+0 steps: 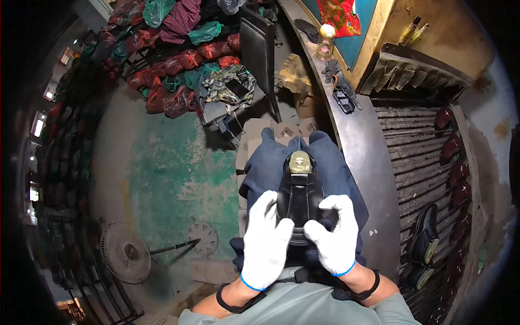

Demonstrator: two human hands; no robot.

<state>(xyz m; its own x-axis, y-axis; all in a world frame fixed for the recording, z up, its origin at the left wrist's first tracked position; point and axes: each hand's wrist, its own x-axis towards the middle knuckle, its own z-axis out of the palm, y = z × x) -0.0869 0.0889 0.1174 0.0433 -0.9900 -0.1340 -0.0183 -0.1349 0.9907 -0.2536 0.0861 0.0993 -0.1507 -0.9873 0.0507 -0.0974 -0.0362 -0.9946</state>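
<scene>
A black shoe [299, 203] lies lengthwise on my lap, over dark blue cloth. An olive-coloured block, apparently a shoe last [300, 162], shows at its far end. My left hand [266, 244], in a white glove with a blue cuff edge, grips the shoe's left side, its thumb toward the near end. On the opposite side, my right hand [336, 235], gloved the same way, has bent fingers at the shoe's edge and its thumb near the middle. The gloves partly hide the shoe's near end.
Right of me runs a metal ledge [374, 162] with a black clip-like object [343, 101] and a bottle [325, 42]. Beyond it, a slatted conveyor [414, 162] carries black shoes [425, 233]. A fan [125, 253] stands left; bagged bundles [173, 65] and a chair [259, 54] are ahead.
</scene>
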